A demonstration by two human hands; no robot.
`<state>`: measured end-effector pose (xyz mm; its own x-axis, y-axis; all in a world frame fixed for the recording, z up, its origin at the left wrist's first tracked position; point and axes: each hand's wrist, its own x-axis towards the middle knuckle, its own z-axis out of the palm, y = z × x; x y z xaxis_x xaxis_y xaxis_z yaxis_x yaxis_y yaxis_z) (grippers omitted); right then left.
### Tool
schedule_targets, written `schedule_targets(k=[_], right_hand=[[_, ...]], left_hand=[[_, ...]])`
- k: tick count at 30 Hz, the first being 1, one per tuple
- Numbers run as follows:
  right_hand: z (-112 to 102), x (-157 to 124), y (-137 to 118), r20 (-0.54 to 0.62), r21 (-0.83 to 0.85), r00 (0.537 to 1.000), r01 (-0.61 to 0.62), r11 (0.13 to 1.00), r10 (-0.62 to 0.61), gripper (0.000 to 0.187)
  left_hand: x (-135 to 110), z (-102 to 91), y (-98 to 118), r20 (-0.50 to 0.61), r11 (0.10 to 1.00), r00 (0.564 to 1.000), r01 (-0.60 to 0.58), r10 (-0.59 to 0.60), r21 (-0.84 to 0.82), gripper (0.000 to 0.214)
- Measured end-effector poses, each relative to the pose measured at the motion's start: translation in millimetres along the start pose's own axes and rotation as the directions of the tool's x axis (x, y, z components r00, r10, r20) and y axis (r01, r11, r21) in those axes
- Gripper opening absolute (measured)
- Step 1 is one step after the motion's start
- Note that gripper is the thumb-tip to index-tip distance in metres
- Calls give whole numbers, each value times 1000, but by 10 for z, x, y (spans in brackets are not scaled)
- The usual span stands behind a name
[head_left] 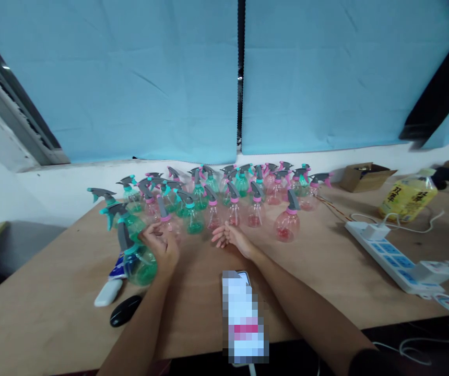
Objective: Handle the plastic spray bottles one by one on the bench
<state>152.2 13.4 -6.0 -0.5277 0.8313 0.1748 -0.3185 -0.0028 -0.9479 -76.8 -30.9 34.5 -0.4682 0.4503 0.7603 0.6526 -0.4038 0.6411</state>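
Many clear spray bottles with grey trigger heads stand on the wooden table, some green with teal collars, others pink with pink collars. My left hand is at the front left of the group, its fingers loosely bent and apart. Just behind it is a pink spray bottle, partly covered by the hand; whether they touch is unclear. Left of that hand stands a green spray bottle. My right hand hovers with curved, parted fingers and nothing in them, nearest a pink spray bottle in the front row.
A phone with a blurred screen lies between my forearms. At left are a black mouse-shaped object and a white case. On the right are a power strip with cables, a yellow jug and a cardboard box.
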Motion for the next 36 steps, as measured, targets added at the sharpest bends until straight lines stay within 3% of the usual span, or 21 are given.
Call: schedule_targets(k=[3, 7, 11, 18, 21, 23, 25, 27, 29, 31, 33, 36], right_hand=[[5, -4, 7, -6, 0, 1000, 11, 1000, -11, 62], [16, -11, 8, -17, -10, 1000, 14, 1000, -14, 63], [29, -12, -9, -17, -21, 1000, 12, 1000, -13, 64], [34, -7, 11, -55, -60, 998, 23, 998, -26, 55], [117, -66, -57, -108, -207, 982, 130, 970, -155, 41], [215, -123, -154, -126, -364, 938, 260, 895, -323, 42], [321, -172, -276, -96, -481, 887, 356, 801, -452, 58], [398, -196, -393, -74, -543, 849, 406, 735, -523, 68], [421, -193, -478, -92, -549, 823, 428, 718, -561, 68], [382, -172, -514, -128, -525, 825, 414, 744, -550, 56], [301, -145, -509, -172, -482, 857, 357, 800, -486, 40], [166, -114, -480, -217, -394, 900, 275, 877, -379, 23]], left_hand=[[3, 22, -6, -38, 1000, 999, -24, 24, -16, 52], [17, 55, -26, 68, 1000, 998, -2, 2, 1, 69], [18, 73, -45, 187, 997, 981, 64, -56, -37, 72], [-108, 111, 17, 172, 1000, 985, -12, 8, 23, 69], [-232, 149, 59, 249, 1000, 968, -6, 9, -13, 66], [-331, 174, 108, 364, 998, 931, 2, 18, -55, 60], [-430, 196, 183, 478, 996, 878, 18, 24, -82, 52], [-511, 216, 276, 582, 986, 812, 68, 35, -154, 47], [-561, 232, 368, 653, 961, 754, 126, 68, -245, 44], [-576, 246, 435, 713, 942, 693, 158, 109, -298, 43], [-565, 264, 454, 749, 932, 651, 187, 118, -310, 42], [-543, 306, 388, 779, 919, 626, 286, 36, -272, 34]])
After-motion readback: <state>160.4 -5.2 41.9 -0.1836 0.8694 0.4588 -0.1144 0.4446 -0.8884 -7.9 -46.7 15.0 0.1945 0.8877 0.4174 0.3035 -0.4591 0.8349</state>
